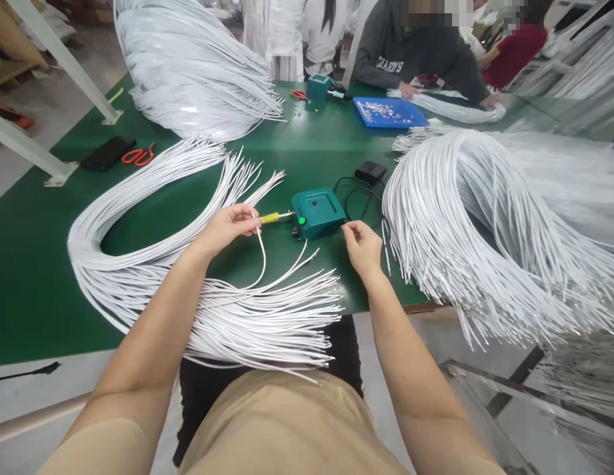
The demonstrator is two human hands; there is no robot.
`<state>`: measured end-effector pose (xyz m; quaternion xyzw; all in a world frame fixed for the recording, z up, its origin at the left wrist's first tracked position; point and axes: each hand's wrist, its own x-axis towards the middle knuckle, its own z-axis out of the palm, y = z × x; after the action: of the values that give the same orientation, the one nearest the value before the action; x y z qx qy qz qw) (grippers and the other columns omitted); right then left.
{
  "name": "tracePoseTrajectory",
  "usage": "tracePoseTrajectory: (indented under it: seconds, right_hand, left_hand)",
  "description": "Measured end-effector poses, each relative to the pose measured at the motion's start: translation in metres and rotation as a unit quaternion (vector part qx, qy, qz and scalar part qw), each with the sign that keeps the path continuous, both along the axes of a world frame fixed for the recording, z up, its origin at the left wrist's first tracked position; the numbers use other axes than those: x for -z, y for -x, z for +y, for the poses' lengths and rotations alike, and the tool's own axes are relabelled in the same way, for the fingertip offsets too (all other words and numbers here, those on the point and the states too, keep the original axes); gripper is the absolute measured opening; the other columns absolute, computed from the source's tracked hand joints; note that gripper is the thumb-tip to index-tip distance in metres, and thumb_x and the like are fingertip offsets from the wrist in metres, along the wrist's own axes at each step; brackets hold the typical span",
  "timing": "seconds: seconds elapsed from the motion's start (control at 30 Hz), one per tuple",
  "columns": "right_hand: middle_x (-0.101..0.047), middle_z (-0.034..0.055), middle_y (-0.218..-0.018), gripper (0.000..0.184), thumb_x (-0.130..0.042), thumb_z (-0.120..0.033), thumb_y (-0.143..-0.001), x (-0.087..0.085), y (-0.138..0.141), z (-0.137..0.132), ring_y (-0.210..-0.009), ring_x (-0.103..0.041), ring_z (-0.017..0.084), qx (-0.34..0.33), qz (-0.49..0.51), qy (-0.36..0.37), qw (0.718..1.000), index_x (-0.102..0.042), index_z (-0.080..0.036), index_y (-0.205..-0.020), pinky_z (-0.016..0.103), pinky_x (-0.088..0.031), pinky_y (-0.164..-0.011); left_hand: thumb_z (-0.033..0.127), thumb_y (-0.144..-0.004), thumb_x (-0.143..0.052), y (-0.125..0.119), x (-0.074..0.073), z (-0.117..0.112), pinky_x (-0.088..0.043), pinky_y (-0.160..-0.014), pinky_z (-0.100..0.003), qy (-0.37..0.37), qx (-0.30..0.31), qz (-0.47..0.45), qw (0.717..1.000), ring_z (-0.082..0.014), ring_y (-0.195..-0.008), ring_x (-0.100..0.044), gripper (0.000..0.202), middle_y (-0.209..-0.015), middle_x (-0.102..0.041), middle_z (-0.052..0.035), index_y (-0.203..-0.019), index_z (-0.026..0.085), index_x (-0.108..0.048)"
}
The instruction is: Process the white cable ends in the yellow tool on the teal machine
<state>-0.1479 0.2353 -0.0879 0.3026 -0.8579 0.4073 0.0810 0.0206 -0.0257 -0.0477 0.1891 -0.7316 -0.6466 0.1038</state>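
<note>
Pinched in the fingers of my left hand (232,226) is one white cable (263,254), which curves down toward the bundle below. Just beyond those fingertips is a yellow-handled tool (270,218) with a metal shaft, pointing at a small teal device (317,210) with a green button. Whether my fingers also touch the tool I cannot tell. My right hand (362,247) is closed in a pinch at the device's right edge, near a black cord (354,190); what it holds is hidden. A large bundle of white cables (267,316) bends in a U under my left forearm.
More white cables (465,211) are heaped at the right, and another bundle (188,72) at the back left. Orange-handled scissors (138,156) lie beside a black phone (107,153). Opposite, a person (410,53) handles cables by a blue tray (390,112) of small parts.
</note>
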Motion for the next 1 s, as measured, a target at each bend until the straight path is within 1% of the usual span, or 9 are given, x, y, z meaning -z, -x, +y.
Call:
tracePoseTrajectory:
  seconds: [0.17, 0.33, 0.4, 0.47, 0.57, 0.67, 0.77, 0.87, 1.0]
  right_hand:
    - [-0.062, 0.0072, -0.084, 0.025, -0.04, -0.029, -0.089, 0.012, -0.009, -0.004, -0.08, -0.055, 0.018, -0.054, 0.099, -0.098, 0.989, -0.061, -0.018, -0.083, 0.029, -0.04, -0.077]
    - [-0.061, 0.008, -0.085, 0.025, -0.041, -0.028, -0.089, 0.017, -0.012, -0.004, -0.086, -0.054, 0.019, -0.075, 0.129, -0.136, 0.979, -0.062, -0.017, -0.082, 0.029, -0.039, -0.078]
    - [-0.061, 0.0079, -0.086, 0.025, -0.041, -0.028, -0.09, 0.018, -0.012, -0.004, -0.087, -0.053, 0.019, -0.077, 0.132, -0.137, 0.979, -0.062, -0.017, -0.082, 0.029, -0.038, -0.078]
    - [-0.061, 0.0081, -0.087, 0.025, -0.041, -0.028, -0.09, 0.018, -0.012, -0.003, -0.088, -0.053, 0.02, -0.077, 0.134, -0.136, 0.979, -0.062, -0.017, -0.083, 0.029, -0.038, -0.078]
    - [-0.061, 0.0084, -0.088, 0.026, -0.04, -0.028, -0.091, 0.019, -0.012, -0.002, -0.088, -0.053, 0.02, -0.072, 0.131, -0.137, 0.979, -0.063, -0.017, -0.085, 0.029, -0.038, -0.079]
    - [-0.061, 0.0084, -0.089, 0.026, -0.039, -0.027, -0.091, 0.019, -0.013, -0.002, -0.089, -0.052, 0.02, -0.069, 0.126, -0.135, 0.98, -0.062, -0.017, -0.086, 0.029, -0.037, -0.079]
    - [-0.061, 0.0085, -0.09, 0.027, -0.038, -0.027, -0.091, 0.019, -0.014, -0.001, -0.089, -0.052, 0.02, -0.07, 0.12, -0.136, 0.981, -0.063, -0.017, -0.088, 0.029, -0.037, -0.079]
    - [-0.061, 0.0086, -0.09, 0.026, -0.039, -0.028, -0.091, 0.018, -0.015, -0.001, -0.089, -0.052, 0.02, -0.07, 0.117, -0.143, 0.98, -0.063, -0.017, -0.089, 0.03, -0.037, -0.079]
    - [-0.061, 0.0086, -0.091, 0.026, -0.038, -0.027, -0.091, 0.018, -0.016, -0.001, -0.09, -0.052, 0.02, -0.066, 0.123, -0.148, 0.979, -0.063, -0.017, -0.088, 0.029, -0.036, -0.078]
  left_hand:
    - [0.033, -0.067, -0.071, -0.009, -0.043, 0.032, -0.05, -0.071, -0.028, 0.085, 0.08, -0.017, 0.993, -0.0156, -0.071, -0.063, 0.031, -0.075, -0.068, -0.0048, -0.091, 0.014, -0.064]
    - [0.033, -0.069, -0.069, -0.033, -0.051, 0.061, -0.05, -0.078, -0.031, 0.143, 0.213, -0.085, 0.963, -0.0191, -0.083, -0.065, 0.051, -0.094, -0.071, -0.0059, -0.118, 0.021, -0.058]
    - [0.037, -0.072, -0.065, -0.05, -0.046, 0.064, -0.049, -0.08, -0.031, 0.221, 0.242, -0.116, 0.938, -0.0207, -0.088, -0.065, 0.05, -0.1, -0.07, -0.0051, -0.12, 0.025, -0.057]
    - [0.043, -0.075, -0.061, -0.071, -0.04, 0.061, -0.047, -0.085, -0.032, 0.321, 0.22, -0.15, 0.909, -0.0237, -0.1, -0.061, 0.055, -0.114, -0.065, -0.0053, -0.126, 0.028, -0.053]
    - [0.052, -0.069, -0.063, -0.111, -0.027, 0.055, -0.04, -0.099, -0.041, 0.43, 0.191, -0.179, 0.864, -0.0302, -0.123, -0.046, 0.079, -0.137, -0.048, -0.0099, -0.138, 0.024, -0.038]
    - [0.053, -0.059, -0.07, -0.156, -0.005, 0.06, -0.025, -0.107, -0.053, 0.53, 0.201, -0.183, 0.803, -0.0367, -0.136, -0.024, 0.106, -0.149, -0.028, -0.0162, -0.146, 0.016, -0.02]
    - [0.041, -0.061, -0.071, -0.192, 0.021, 0.075, -0.013, -0.108, -0.06, 0.61, 0.172, -0.188, 0.75, -0.0391, -0.139, -0.009, 0.11, -0.153, -0.013, -0.0162, -0.148, 0.017, -0.008]
    - [0.027, -0.072, -0.059, -0.207, 0.039, 0.083, -0.009, -0.107, -0.064, 0.655, 0.132, -0.17, 0.724, -0.0381, -0.14, -0.005, 0.089, -0.153, -0.007, -0.0144, -0.147, 0.02, -0.011]
    - [0.017, -0.074, -0.05, -0.192, 0.039, 0.072, -0.009, -0.108, -0.063, 0.669, 0.133, -0.141, 0.717, -0.0354, -0.14, -0.005, 0.081, -0.154, -0.007, -0.0126, -0.147, 0.02, -0.015]
